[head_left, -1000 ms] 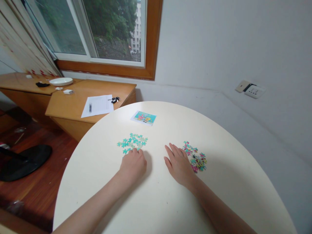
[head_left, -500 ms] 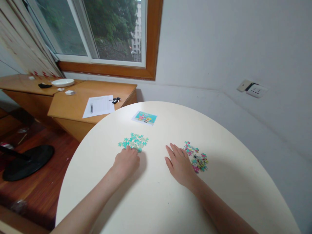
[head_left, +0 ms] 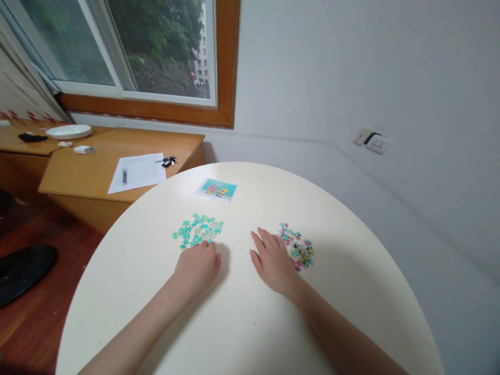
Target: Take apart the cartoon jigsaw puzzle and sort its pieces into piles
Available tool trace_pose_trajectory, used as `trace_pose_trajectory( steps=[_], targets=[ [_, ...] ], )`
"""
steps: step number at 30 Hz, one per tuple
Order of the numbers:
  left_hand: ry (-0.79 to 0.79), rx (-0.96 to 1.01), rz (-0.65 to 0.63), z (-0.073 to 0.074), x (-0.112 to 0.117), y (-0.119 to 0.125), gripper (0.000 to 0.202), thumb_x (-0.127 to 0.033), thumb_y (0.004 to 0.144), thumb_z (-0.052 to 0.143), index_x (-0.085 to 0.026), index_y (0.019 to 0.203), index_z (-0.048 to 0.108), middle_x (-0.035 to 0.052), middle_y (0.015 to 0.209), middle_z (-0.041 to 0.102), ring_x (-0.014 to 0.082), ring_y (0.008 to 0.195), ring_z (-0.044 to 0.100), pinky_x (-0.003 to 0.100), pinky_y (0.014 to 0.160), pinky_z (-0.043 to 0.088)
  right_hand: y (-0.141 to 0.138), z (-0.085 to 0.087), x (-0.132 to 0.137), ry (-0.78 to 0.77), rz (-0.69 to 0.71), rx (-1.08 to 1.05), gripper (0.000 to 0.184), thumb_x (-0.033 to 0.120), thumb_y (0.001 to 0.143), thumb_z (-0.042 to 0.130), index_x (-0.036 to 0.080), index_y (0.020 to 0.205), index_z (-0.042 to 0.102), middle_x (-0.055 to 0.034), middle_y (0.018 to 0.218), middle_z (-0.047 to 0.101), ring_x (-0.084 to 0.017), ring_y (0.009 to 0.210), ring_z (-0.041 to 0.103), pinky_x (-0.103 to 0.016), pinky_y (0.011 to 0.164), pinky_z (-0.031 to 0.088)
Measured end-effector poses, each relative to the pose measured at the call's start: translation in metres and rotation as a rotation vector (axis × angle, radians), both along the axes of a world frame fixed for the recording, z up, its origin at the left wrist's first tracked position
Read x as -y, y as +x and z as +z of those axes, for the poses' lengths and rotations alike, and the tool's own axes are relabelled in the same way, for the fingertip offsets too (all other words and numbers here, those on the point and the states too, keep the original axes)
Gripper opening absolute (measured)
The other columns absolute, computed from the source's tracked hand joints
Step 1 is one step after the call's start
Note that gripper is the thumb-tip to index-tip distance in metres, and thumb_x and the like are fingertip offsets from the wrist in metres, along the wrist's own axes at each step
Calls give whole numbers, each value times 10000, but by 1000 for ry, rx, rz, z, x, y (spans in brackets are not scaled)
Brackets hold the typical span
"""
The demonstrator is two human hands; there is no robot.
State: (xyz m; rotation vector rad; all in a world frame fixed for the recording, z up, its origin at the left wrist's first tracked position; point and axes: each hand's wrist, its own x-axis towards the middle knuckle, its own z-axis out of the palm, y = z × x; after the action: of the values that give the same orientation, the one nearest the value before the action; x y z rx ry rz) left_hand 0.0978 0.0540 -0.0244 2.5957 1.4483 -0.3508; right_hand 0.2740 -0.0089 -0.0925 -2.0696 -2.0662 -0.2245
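A spread of turquoise and pale green jigsaw puzzle pieces (head_left: 198,229) lies on the white round table (head_left: 234,323). At the near edge of that spread is my left hand (head_left: 196,264), knuckles up and fingers curled under; whatever they may hold is hidden. My right hand (head_left: 274,260) rests palm down with its fingers apart, just left of a second pile of multicoloured jigsaw pieces (head_left: 301,253), and covers part of that pile's near-left side. Behind both piles, a picture card (head_left: 217,189) with cartoon figures on turquoise lies flat.
Left of the table, a wooden desk (head_left: 89,177) bears a sheet of paper (head_left: 140,172), keys (head_left: 167,162), a white plate (head_left: 69,131) and a small white box (head_left: 83,149). A black round base (head_left: 25,271) stands on the floor. A wall with sockets (head_left: 377,143) rises behind.
The view has turned slightly right, so everything sits further left. My left hand has drawn back a little from the turquoise pieces. My right hand stays beside the multicoloured pile.
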Motion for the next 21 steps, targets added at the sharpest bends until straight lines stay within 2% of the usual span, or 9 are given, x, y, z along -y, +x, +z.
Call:
trace_pose_trajectory(
  steps=[8,13,16,21],
  targets=[
    [21,-35,21,-5,-6,0,322,-229,884,317,-76,1000,576,169,935,647,290,884,629,390,697,483,-1,3,2,2,-5,-61,419,284,900,371,115,1273,460,-142,1339,443,-252,1235,382,-421,1013,276],
    [155,141,-58,-16,-8,6,297,-193,875,309,-119,994,571,126,984,631,256,896,616,341,695,474,3,1,2,14,41,-89,374,204,907,337,148,1248,479,-95,1315,483,-204,1227,407,-397,1031,269],
    [215,257,-139,-26,-7,10,283,-163,856,321,-129,943,589,101,917,637,221,851,613,304,703,462,4,6,3,25,58,-65,352,182,897,355,155,1214,506,-92,1296,502,-189,1210,424,-383,1039,263],
    [257,382,-210,-36,-9,10,284,-180,846,333,-140,935,600,92,891,640,195,817,607,272,688,458,13,12,10,71,-95,17,435,269,853,467,189,1281,455,-126,1374,400,-254,1273,336,-449,1048,218]
  ],
)
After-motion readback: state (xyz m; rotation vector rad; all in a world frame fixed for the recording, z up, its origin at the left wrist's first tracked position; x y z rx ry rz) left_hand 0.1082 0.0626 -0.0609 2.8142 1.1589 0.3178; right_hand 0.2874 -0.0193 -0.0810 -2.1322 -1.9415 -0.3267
